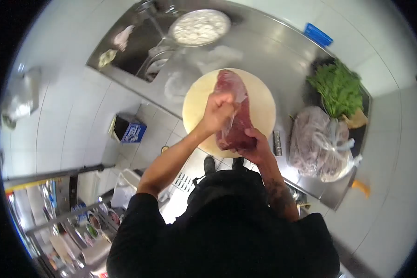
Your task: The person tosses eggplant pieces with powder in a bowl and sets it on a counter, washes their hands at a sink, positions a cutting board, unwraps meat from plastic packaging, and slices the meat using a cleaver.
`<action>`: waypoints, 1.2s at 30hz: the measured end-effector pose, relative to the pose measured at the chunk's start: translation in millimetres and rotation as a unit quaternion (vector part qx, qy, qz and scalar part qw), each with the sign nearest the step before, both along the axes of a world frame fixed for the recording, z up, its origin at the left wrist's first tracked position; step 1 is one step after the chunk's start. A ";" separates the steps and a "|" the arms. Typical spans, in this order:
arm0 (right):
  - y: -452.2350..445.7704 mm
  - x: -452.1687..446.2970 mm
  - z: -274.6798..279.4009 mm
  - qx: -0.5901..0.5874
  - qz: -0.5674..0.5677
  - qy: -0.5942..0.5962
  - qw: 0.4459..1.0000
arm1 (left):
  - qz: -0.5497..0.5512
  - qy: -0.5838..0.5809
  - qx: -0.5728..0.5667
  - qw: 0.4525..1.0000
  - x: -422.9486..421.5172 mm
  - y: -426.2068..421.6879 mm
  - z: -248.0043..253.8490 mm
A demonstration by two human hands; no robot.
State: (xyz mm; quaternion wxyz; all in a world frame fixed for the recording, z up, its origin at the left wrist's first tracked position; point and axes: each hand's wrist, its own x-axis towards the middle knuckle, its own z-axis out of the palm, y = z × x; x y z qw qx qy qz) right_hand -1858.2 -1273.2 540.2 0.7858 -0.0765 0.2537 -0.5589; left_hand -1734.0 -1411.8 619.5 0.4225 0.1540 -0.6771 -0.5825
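Note:
A long slab of raw red meat (242,121) lies on a round, pale cutting board (199,113). My left hand (219,111) is closed in a fist above the slab's middle. Thin translucent film (239,92) shows beside that fist and over part of the meat; whether it is plastic wrap or membrane I cannot tell. My right hand (256,147) grips the near end of the slab, thumb on top and fingers partly hidden beneath. Close to the board's right edge lies a narrow metal item with a patterned surface (277,143).
At right, a clear bag of dark pinkish contents (310,141) sits near leafy greens (338,88). A bowl of pale pieces (200,28) stands beside the sink (129,55). A blue box (133,132) is below the counter's left edge. Loose clear plastic (177,85) lies left of the board.

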 end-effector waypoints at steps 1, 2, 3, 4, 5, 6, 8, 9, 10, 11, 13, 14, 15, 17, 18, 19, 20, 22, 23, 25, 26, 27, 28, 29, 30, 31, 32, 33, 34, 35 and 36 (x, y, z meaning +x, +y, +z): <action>3.7 3.9 10.9 0.028 -0.027 -0.018 0.999 | -0.068 0.098 0.194 0.974 5.6 -11.9 4.3; 6.6 6.7 21.9 0.056 -0.058 -0.036 0.996 | -0.135 0.197 0.374 0.896 13.3 -17.0 8.8; 6.5 2.9 27.5 0.017 -0.048 -0.055 0.997 | -0.121 0.197 0.369 0.900 18.8 -17.0 16.4; 2.4 1.0 25.9 0.014 -0.041 -0.060 0.997 | -0.099 0.215 0.425 0.874 20.4 -18.0 24.9; 0.8 -1.5 23.0 -0.003 -0.035 -0.061 0.998 | -0.078 0.232 0.480 0.843 20.1 -16.7 31.1; 0.4 -3.1 21.9 -0.018 -0.031 -0.061 0.997 | -0.074 0.231 0.478 0.844 20.0 -19.4 37.0; -1.6 -3.3 24.5 -0.017 -0.026 -0.060 0.998 | 0.043 0.264 0.505 0.821 22.9 -37.0 48.1; -3.8 -2.1 27.3 -0.013 -0.024 -0.057 0.998 | 0.015 0.290 0.510 0.810 29.3 -45.4 49.9; -7.8 0.7 31.0 -0.020 -0.019 -0.056 0.998 | 0.016 0.294 0.503 0.813 28.7 -51.1 52.8; -10.8 6.7 34.6 -0.030 -0.049 -0.049 0.997 | -0.007 0.277 0.471 0.838 29.2 -56.2 56.2; -16.9 10.7 35.5 -0.042 -0.073 -0.048 0.995 | -0.114 0.225 0.382 0.889 37.8 -76.5 41.1; -19.6 8.0 33.2 -0.072 -0.063 -0.022 0.995 | -0.108 0.224 0.378 0.892 38.1 -73.4 47.2; -21.1 6.3 30.8 -0.101 -0.056 0.004 0.993 | -0.037 0.164 0.311 0.935 32.4 -66.3 55.5; -25.7 3.5 27.5 -0.092 -0.070 0.052 0.992 | 0.078 0.041 0.138 0.986 35.7 -59.7 38.9; -27.3 3.2 24.6 -0.080 -0.089 0.098 0.988 | 0.184 -0.048 0.102 0.976 32.0 -34.1 48.5; -29.7 5.1 18.2 -0.084 -0.090 0.099 0.988 | 0.206 -0.118 0.126 0.963 38.5 -23.1 19.8; -34.1 8.7 10.5 -0.081 -0.131 0.148 0.977 | 0.154 -0.132 0.169 0.965 37.8 -0.7 16.0; -35.3 12.7 4.6 -0.072 -0.173 0.198 0.962 | 0.090 -0.057 0.260 0.960 28.7 35.2 -12.9; -33.2 13.2 3.5 -0.077 -0.185 0.185 0.962 | 0.096 -0.026 0.348 0.932 30.2 34.0 -22.6; -25.2 15.3 2.6 -0.077 -0.193 0.177 0.962 | 0.102 0.009 0.440 0.892 33.6 33.2 -41.0; -20.2 17.1 3.1 -0.077 -0.184 0.173 0.964 | 0.095 -0.006 0.461 0.882 33.4 31.5 -43.0; -15.8 17.8 2.8 -0.079 -0.176 0.168 0.967 | 0.088 -0.022 0.480 0.873 33.2 31.7 -45.3; -12.1 18.3 0.0 -0.075 -0.175 0.169 0.967 | 0.088 -0.022 0.483 0.871 32.5 34.0 -48.7; -7.9 19.3 -3.7 -0.083 -0.155 0.158 0.972 | 0.111 -0.009 0.490 0.865 30.4 37.4 -51.5; -3.6 20.3 -6.9 -0.089 -0.138 0.146 0.975 | 0.132 0.002 0.496 0.858 28.9 40.6 -53.7; -0.6 19.7 -9.8 -0.083 -0.143 0.145 0.975 | 0.130 0.008 0.498 0.858 27.5 40.0 -55.4; -0.7 17.1 -9.5 -0.096 -0.103 0.105 0.985 | 0.124 0.004 0.502 0.856 27.2 37.3 -52.9; 0.3 14.6 -9.2 -0.108 -0.061 0.066 0.990 | 0.123 0.012 0.489 0.863 27.2 34.1 -50.0; 2.4 15.2 -11.5 -0.103 -0.066 0.070 0.990 | 0.123 0.021 0.477 0.870 26.4 31.7 -46.6; 2.5 16.8 -15.6 -0.076 -0.095 0.043 0.992 | 0.151 0.027 0.465 0.872 18.9 30.3 -28.8; 2.1 19.9 -15.7 -0.050 -0.121 0.015 0.991 | 0.150 0.030 0.467 0.871 17.5 21.1 -36.4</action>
